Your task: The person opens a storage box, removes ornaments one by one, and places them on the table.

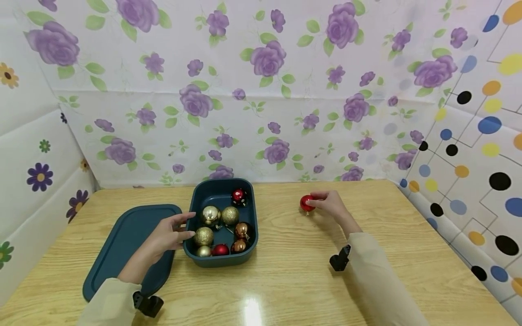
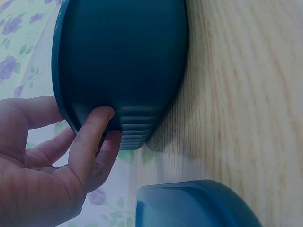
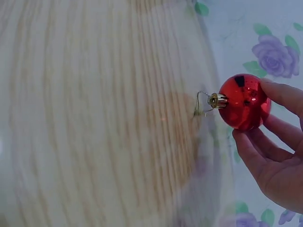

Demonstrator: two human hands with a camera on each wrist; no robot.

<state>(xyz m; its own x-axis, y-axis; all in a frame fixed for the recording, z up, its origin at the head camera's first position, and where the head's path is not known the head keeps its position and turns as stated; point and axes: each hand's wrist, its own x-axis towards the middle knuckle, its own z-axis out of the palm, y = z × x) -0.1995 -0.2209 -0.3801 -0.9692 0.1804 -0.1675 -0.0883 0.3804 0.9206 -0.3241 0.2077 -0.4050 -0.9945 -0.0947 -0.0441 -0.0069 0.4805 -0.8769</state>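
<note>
My right hand (image 1: 332,206) pinches a shiny red Christmas bauble (image 1: 306,203) over the right part of the table. In the right wrist view, the bauble (image 3: 245,101) sits between thumb and fingertips, its gold cap and wire hook pointing away from the palm. At the left wall of a dark teal box (image 1: 220,261), my left hand (image 1: 165,233) grips the rim. The left wrist view has fingers pressed on the box's outer side (image 2: 125,61) and others at the rim. Inside lie several baubles: gold ones like the glittery bauble (image 1: 203,236), copper ones, and red ones (image 1: 220,250).
A flat teal lid (image 1: 126,240) lies on the wooden table (image 1: 285,280) left of the box, partly under my left forearm. Behind the table hangs a flowered cloth (image 1: 253,113). A dotted cloth (image 1: 461,181) borders the right side. Each wrist wears a small black camera.
</note>
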